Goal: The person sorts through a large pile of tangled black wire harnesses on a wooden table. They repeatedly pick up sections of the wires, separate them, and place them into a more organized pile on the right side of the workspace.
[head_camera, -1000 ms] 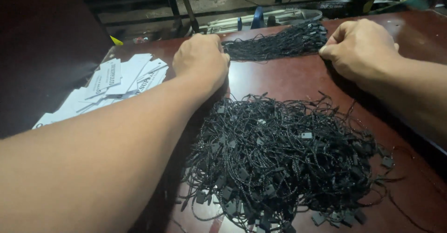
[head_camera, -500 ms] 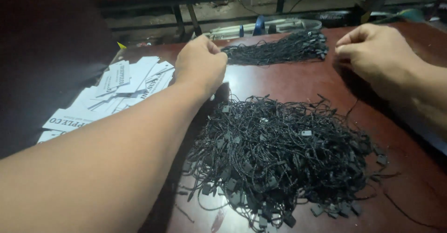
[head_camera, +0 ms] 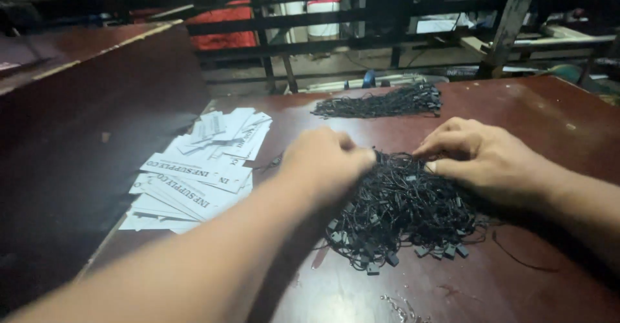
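Observation:
A big tangled pile of black tag strings (head_camera: 400, 216) lies on the dark red table (head_camera: 555, 113). My left hand (head_camera: 326, 161) rests on the pile's left top edge, fingers curled into the strings. My right hand (head_camera: 484, 158) sits on the pile's right top, fingertips pinching among the strings. Whether either hand has a string gripped is hard to see. A second, neater bundle of black strings (head_camera: 381, 103) lies farther back on the table.
A loose spread of white printed paper tags (head_camera: 197, 168) lies left of the pile near the table's left edge. A dark sloped board (head_camera: 84, 123) stands on the left. Metal racks and red bags fill the background.
Both hands have come back from the far bundle to the near pile of strings. The view has tilted up, showing more of the room.

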